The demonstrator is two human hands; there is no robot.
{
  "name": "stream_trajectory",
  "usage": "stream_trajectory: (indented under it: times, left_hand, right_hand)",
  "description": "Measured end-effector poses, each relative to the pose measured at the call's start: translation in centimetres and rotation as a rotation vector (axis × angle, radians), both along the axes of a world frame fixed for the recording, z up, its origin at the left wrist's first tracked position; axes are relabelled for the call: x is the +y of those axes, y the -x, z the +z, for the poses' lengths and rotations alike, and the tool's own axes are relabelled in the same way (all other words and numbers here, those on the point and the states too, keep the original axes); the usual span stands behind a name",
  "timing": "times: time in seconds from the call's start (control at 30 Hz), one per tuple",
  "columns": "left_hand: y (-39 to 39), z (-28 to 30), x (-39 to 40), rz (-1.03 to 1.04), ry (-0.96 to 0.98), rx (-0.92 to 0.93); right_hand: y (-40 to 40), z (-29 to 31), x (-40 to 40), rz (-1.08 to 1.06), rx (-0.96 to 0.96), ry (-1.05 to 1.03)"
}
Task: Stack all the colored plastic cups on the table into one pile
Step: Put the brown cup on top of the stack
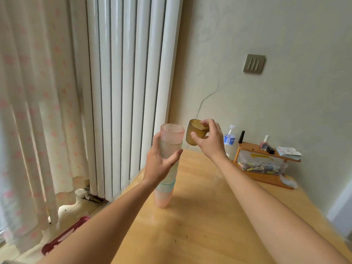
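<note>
**Two hands at a tall stack of plastic cups, one more cup held beside its top**

A person's bare arms reach forward over a light wooden table (pixel 200 216). The left hand (pixel 160 164) wraps around the upper part of a tall stack of cups (pixel 167 168), thumb on the near right side and fingers curled round the far left side, pressed against the plastic. The stack stands on the table with its base just below the left wrist and leans slightly. Below the fingers its cups are pale green, then pink at the bottom; above the fingers sit a clear dimpled cup and a pink dimpled cup, whose open rim is the top of the stack.

The right hand (pixel 209 140) holds a brown translucent cup (pixel 195 133) in the air, just to the right of the stack's top rim and not touching it. The cup is tilted, its mouth facing up and toward the camera. The thumb presses its near side and the fingertips (pixel 204 123) hook over the rim at the far side, pinching the cup between them.

Beyond the right hand's fingers, against the wall, stand a water bottle (pixel 229 140) and a small wooden shelf (pixel 266 149) with a clear box of small items under it. To the left of the left hand's fingers are a white radiator (pixel 129 82) and a curtain (pixel 38 101).
</note>
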State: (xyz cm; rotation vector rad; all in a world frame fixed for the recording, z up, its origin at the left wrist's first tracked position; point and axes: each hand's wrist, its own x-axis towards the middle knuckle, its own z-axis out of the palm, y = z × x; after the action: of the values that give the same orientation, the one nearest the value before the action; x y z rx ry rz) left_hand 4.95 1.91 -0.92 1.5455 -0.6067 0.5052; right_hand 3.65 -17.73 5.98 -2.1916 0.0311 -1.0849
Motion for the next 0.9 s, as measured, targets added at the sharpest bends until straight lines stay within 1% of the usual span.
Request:
stream_trajectory:
  times: [0.1,0.2,0.4,0.47,0.67,0.9]
  left_hand:
    - [0.4,0.5,1.0,-0.017,-0.038,0.043]
    - [1.0,1.1,1.6,-0.057,-0.084,0.086]
    - [1.6,1.7,2.2,-0.105,-0.127,0.119]
    - [1.7,1.8,2.5,-0.120,-0.139,0.122]
    - [1.6,1.9,2.9,-0.165,-0.173,0.148]
    - [1.1,1.4,2.7,-0.160,-0.180,0.159]
  right_hand:
    - [1.2,3.7,1.9,0.031,-0.083,0.055]
    - [2.1,6.4,3.8,0.062,-0.129,0.068]
    - [3.2,8.3,7.1,0.125,-0.171,0.115]
    - [3.3,8.1,7.8,0.160,-0.132,0.131]
    - [3.6,6.3,8.3,0.220,0.106,0.218]
    - [3.7,5.0,9.0,0.201,0.213,0.122]
